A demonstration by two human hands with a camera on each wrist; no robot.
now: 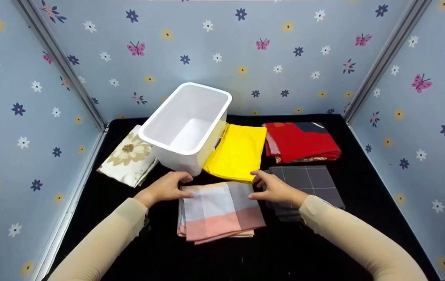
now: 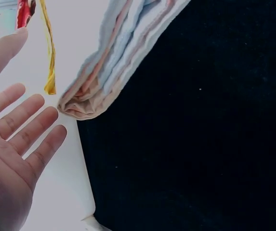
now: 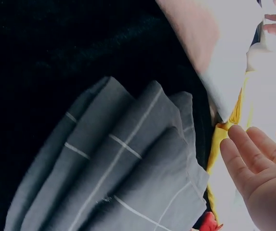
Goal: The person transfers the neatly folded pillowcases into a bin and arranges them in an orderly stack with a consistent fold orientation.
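Head view: empty, spread left fingers (image 1: 184,177) and right fingers (image 1: 260,174) at checked cloth (image 1: 219,207) side edges

I record a folded red cloth (image 1: 304,141) at the right of the black table (image 1: 222,261), a folded floral cloth (image 1: 126,156) at its left, pale-blue walls (image 1: 199,82) printed with flowers and butterflies, and grey corner posts (image 1: 386,58).

Honestly can't read any text, label, brand or number on the white bin (image 1: 177,159). Same deal with the folded cloths (image 1: 218,205) around it and the patterned wall (image 1: 222,43) behind it.
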